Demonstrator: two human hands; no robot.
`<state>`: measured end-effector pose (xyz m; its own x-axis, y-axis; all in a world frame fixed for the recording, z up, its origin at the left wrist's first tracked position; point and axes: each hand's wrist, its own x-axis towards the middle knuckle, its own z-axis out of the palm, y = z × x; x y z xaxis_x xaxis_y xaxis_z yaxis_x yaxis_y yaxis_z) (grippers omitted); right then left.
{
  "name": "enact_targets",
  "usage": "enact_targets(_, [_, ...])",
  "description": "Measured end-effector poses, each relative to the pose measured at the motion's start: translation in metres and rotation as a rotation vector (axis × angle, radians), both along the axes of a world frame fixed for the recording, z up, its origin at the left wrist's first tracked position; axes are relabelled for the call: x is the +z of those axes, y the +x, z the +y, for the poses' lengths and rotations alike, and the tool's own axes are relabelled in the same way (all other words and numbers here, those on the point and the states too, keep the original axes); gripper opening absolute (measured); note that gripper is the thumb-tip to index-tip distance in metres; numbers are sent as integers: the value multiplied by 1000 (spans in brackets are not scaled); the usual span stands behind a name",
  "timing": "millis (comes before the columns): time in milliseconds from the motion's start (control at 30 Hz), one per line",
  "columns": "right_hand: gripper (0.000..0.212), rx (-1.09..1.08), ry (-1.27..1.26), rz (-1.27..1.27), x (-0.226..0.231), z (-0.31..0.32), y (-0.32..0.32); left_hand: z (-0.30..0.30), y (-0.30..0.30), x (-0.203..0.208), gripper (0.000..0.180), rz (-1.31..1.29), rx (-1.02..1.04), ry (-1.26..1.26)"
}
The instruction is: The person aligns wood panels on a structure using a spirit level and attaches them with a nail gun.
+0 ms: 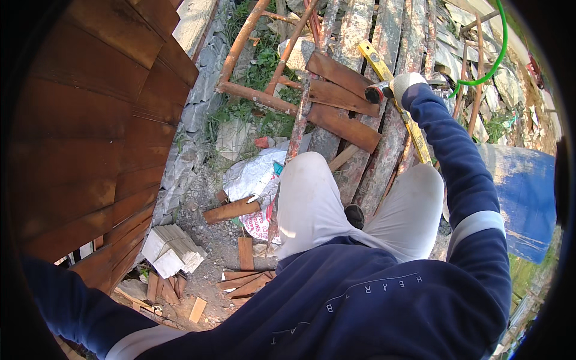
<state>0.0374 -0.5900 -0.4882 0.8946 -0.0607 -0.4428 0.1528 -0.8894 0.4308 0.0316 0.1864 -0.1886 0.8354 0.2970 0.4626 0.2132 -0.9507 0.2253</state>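
Observation:
My right hand, in a glove with a white cuff and dark palm, is closed around the middle of a long yellow spirit level. The level lies slanted over weathered planks, its lower end near my right knee. Beside my fingers, reddish-brown wooden shingles rest side by side across the planks. Something dark with a red part shows at the fingertips, too small to make out. My left sleeve runs out past the lower left edge, so my left hand is out of sight.
A wall of overlapping brown shingles rises at the left. Weathered planks lie beneath my legs. Rusty pipe framing stands ahead. A stack of pale tiles, wood offcuts, a green hose and a blue barrel surround me.

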Motion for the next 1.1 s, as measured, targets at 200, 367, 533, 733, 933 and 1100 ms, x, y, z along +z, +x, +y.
enact_targets(200, [28, -34, 69, -8, 11, -8, -9, -14, 11, 21, 62, -40, 4, 10])
enact_targets(367, [24, 4, 133, -8, 18, -24, -12, -29, 21, 34, 61, -69, 53, 3])
enact_targets(533, [34, 22, 208, 9, 17, -43, -11, -62, 30, 37, 61, -161, 109, 13])
enact_targets(733, [36, 109, 153, -5, 25, -57, -18, -212, -11, -70, 61, -1058, -382, -40])
enact_targets(933, [32, 166, 153, 48, 33, -59, -23, -386, -3, -295, 55, 63, -393, -706])
enact_targets(1100, [28, 215, 148, 99, 34, -62, -11, -481, 83, -431, 57, 705, -434, -674])
